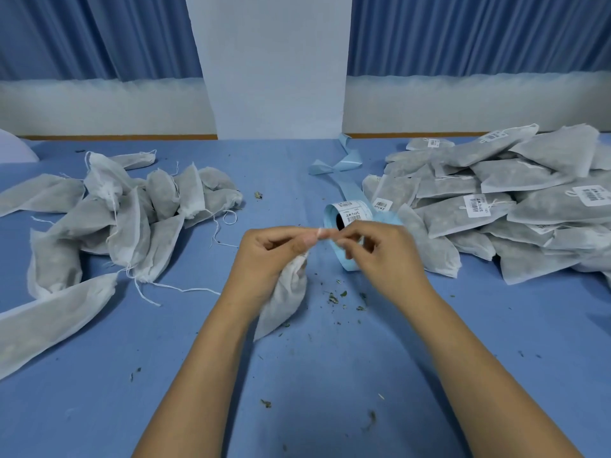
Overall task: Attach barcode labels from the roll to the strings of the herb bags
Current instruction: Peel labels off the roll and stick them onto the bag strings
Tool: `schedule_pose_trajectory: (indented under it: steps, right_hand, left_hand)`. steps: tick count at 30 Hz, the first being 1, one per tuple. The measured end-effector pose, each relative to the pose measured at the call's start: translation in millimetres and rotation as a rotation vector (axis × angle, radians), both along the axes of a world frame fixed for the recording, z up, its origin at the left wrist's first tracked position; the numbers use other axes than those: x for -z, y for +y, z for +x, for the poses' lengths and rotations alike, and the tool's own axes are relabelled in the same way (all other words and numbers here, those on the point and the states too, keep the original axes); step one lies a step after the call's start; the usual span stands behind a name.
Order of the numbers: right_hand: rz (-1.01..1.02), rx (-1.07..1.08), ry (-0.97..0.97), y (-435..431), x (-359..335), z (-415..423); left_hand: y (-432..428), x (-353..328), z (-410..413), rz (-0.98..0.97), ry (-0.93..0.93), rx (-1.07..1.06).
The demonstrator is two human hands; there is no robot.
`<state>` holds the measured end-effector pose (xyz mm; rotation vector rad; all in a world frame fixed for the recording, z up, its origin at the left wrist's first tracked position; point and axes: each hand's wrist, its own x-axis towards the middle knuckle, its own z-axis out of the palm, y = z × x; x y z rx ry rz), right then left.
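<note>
The step in hand appears to be fixing a label to one bag's string. Over the middle of the tabletop point(99, 391) the left hand point(274, 256) has its lower fingers curled round the gathered neck of a bag point(282, 302), whose body hangs down and rests on the cloth, while its thumb and forefinger pinch one end of a small pale label point(320, 233). The right hand point(380, 252) meets it from the other side, thumb and forefinger closed on the same label and the other fingers loosely curled. The spot is blurred, so I cannot tell whether the string already lies inside the label or whether the label is folded shut. The roll point(347, 214) lies on its side just beyond the hands, printed labels showing on top, and its blue backing strip point(348, 160) trails off toward the far edge. A heap of unlabelled bags point(115, 219) with loose strings sits toward the left edge. A larger stack of labelled bags point(512, 206) fills the right side up to the far right corner, so the job seems well along, with a fair pile left to do. Herb crumbs point(337, 297) lie scattered near the bag. The next move likely calls for pressing the two sticky halves squarely together around the string, since a skewed fold would leave adhesive exposed. The bag would then go onto the right stack and a fresh label be peeled from the roll.
</note>
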<state>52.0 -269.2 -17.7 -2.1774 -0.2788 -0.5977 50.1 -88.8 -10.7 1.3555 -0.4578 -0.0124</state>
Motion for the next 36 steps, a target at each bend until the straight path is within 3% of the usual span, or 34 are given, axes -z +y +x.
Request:
schedule_pose_trajectory:
  steps: [3,6,10,13,17,21,26,31,36]
  right_hand:
    - [-0.144,-0.111,-0.042,9.6,0.6,-5.8]
    - [-0.231,-0.204,-0.130,10.2,-1.9,-10.1]
    - [-0.192,-0.208,-0.265,2.1,-8.8,-10.7]
    - [-0.150,-0.188,-0.345,-2.6,-11.6,-10.0]
    - [0.041,-0.116,-0.324,-3.0,-9.5,-6.1]
    - [0.285,-0.068,-0.069,1.2,-5.1,-2.7]
    - [0.294,-0.123,0.154,11.3,0.7,-3.8]
    - [0.283,-0.313,0.276,17.8,2.6,-7.1]
    - [0.322,-0.181,0.181,14.6,1.2,-5.5]
  left_hand:
    - [1.6,3.0,7.6,0.070,-0.056,-0.224]
    - [0.3,10.6,12.5,0.300,-0.206,-0.349]
    - [4.1,12.0,14.7,0.499,-0.403,-0.268]
    - [0.8,9.7,11.0,0.553,-0.386,-0.173]
    - [-3.6,6.1,6.2,0.474,-0.271,-0.126]
    - [-7.6,4.6,1.3,0.330,-0.195,-0.188]
    - [-10.7,4.7,1.0,0.229,-0.237,-0.473]
    - [-13.2,2.8,-1.5,0.176,-0.173,-0.451]
    - [-13.1,0.9,-2.0,0.205,-0.146,-0.438]
